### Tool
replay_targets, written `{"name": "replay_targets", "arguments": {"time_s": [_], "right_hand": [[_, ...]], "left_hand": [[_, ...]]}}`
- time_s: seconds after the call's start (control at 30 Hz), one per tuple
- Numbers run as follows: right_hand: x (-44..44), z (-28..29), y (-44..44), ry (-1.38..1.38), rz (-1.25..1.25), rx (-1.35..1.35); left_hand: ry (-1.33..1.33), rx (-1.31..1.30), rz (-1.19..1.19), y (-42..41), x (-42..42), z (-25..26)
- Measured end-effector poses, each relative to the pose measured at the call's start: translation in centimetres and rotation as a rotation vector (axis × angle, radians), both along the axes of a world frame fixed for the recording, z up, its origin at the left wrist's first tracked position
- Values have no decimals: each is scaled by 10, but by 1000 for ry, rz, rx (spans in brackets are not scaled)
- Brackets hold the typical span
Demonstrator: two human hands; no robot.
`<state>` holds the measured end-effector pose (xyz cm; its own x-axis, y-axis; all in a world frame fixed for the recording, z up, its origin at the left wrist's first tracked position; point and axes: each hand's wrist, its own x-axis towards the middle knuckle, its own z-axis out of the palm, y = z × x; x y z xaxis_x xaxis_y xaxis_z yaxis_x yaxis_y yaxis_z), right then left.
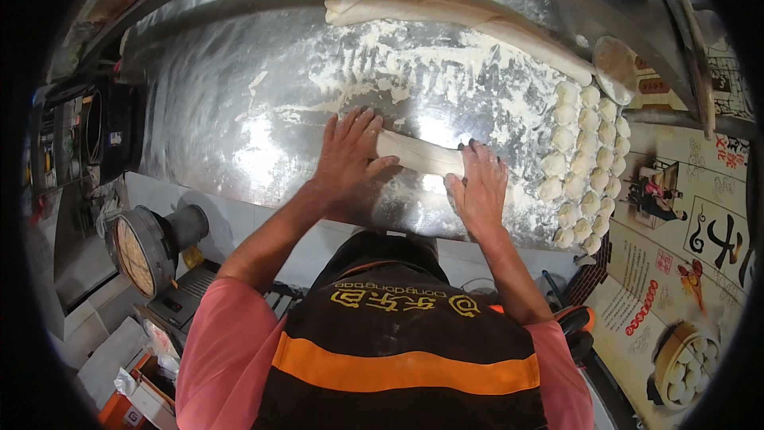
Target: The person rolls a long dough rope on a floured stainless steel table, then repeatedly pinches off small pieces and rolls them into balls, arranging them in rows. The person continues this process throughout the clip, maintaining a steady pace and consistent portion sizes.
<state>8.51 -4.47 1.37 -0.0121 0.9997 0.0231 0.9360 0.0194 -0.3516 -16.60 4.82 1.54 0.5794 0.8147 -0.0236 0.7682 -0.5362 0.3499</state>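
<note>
A short thick roll of pale dough (419, 152) lies crosswise on the floured metal worktop (197, 125) in front of me. My left hand (352, 149) is at its left end, fingers on the far side and thumb on the near side. The right end sits in my right hand (482, 182), between the thumb and the fingers. Beneath the palms the dough's ends are hidden. Behind both hands a long, thick dough log (441, 5) rests along the back of the worktop. Several rows of small dough pieces (574, 185) cover the right end.
A rounded pale object (615, 70), its kind unclear, sits at the back right corner by the log's end. Left below the worktop stands a round metal container (143, 248) above a grey appliance (191, 295). A printed wall panel (674, 239) borders the right side.
</note>
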Motion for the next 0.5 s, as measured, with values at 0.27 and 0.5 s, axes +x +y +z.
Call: {"name": "replay_targets", "arguments": {"time_s": [0.27,0.5], "right_hand": [[-7,-26,61,-86,24,-59],[30,-29,128,-202,23,160]], "left_hand": [[-127,62,-40,8,92,-41],[74,186,-48,100,88,-16]]}}
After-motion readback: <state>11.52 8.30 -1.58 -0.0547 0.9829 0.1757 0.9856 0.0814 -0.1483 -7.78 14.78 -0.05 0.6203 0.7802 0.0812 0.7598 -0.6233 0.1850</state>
